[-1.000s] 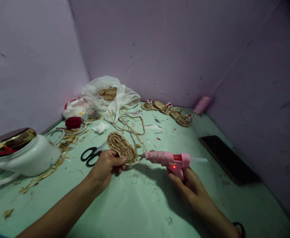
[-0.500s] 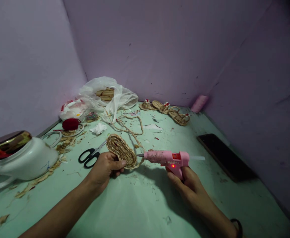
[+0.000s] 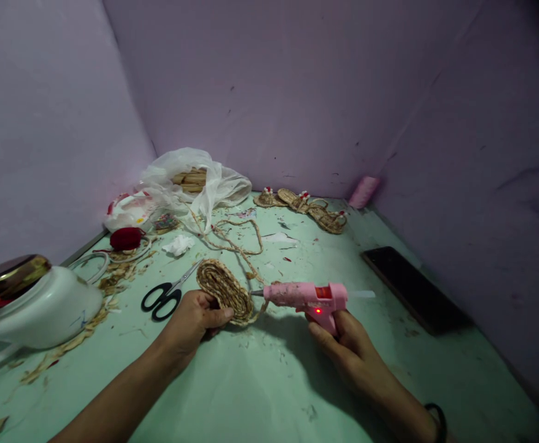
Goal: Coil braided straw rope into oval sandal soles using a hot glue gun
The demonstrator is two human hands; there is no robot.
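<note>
Between the thumb and fingers of my left hand is a coiled, braided straw sole, tilted up above the table. My right hand is wrapped round the handle of a pink glue gun, whose small light glows red. The gun's nozzle points left and is at the sole's right edge; whether it touches is too small to tell. A loose straw braid runs from the sole back across the table. Black-handled scissors lie just left of the sole.
A white teapot stands at the left, with red yarn beyond it. Behind are a plastic bag and small straw sandals. A pink spool and a dark phone are on the right.
The view has shifted slightly, so the background sits a little further left. Both hands keep their grips, and the nozzle stays at the sole's right edge.
</note>
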